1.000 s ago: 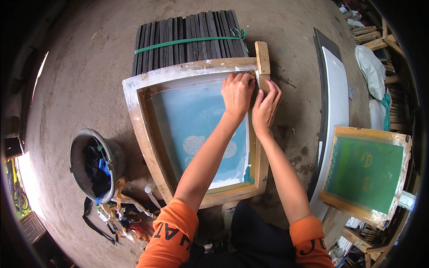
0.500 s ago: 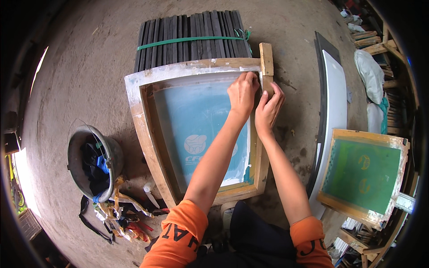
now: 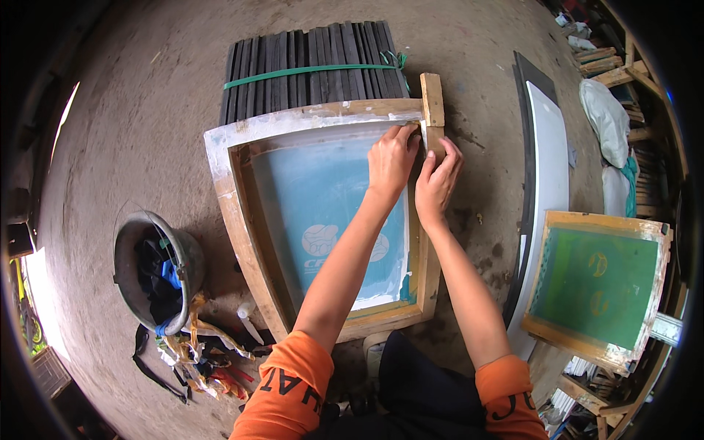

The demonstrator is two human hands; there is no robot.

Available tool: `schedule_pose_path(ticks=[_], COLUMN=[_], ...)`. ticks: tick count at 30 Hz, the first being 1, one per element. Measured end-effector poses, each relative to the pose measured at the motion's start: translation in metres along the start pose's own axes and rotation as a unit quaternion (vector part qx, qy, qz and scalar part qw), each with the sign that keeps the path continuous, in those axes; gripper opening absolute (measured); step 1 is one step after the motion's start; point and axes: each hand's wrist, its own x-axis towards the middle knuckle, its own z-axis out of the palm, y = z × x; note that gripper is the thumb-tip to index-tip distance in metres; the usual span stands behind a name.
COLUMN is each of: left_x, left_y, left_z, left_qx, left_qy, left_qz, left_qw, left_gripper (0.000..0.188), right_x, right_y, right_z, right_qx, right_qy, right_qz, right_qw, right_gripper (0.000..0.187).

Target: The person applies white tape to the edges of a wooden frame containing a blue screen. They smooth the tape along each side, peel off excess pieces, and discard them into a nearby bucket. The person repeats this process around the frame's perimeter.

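A wooden screen-printing frame (image 3: 339, 110) with blue mesh leans in front of me, its upper rail smeared white. Pale printed emblems show on the mesh, partly covered by my left forearm. My left hand (image 3: 392, 163) is closed, its fingertips pressed into the far right inner corner; anything pinched there is hidden. Just beside it, my right hand (image 3: 438, 183) grips the frame's right side, thumb toward the inside and fingers along the outer edge. A short wood block (image 3: 433, 99) projects past that corner.
Behind the frame stands a bundle of dark slats (image 3: 312, 59) tied with green strap. At left are a bucket (image 3: 192, 253) with dark cloth and a heap of scraps (image 3: 202, 367). White and black boards (image 3: 544, 176) and a green-mesh screen (image 3: 598, 286) lie at right.
My view has shifted slightly. Both hands stay at the same corner of the frame, with the left fingers moved only a little.
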Motion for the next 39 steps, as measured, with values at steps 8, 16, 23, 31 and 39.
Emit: schedule_pose_path(ticks=[8,16,23,31,39], left_x=[0.001,0.002,0.001,0.001,0.0], left_y=[0.0,0.0,0.0,0.003,0.006], left_z=[0.009,0.013,0.004,-0.001,0.015], left_qx=[0.033,0.038,0.036,0.055,0.104], left_qy=[0.024,0.016,0.003,-0.014,0.043], left_qz=[-0.006,-0.044,-0.024,-0.011,-0.016], left_qw=[0.999,0.998,0.999,0.998,0.993], left_gripper=[0.007,0.01,0.008,0.014,0.005], right_x=[0.0,0.0,0.0,0.0,0.001], right_y=[0.001,0.002,0.003,0.002,0.002], right_z=[0.002,0.0,0.0,0.001,0.0], right_qx=[-0.006,0.001,0.01,0.003,-0.005], right_qy=[0.001,-0.003,-0.001,0.004,0.004], right_qz=[-0.002,-0.004,-0.003,0.005,0.008], right_qw=[1.0,1.0,1.0,1.0,1.0], right_gripper=[0.03,0.029,0.029,0.027,0.026])
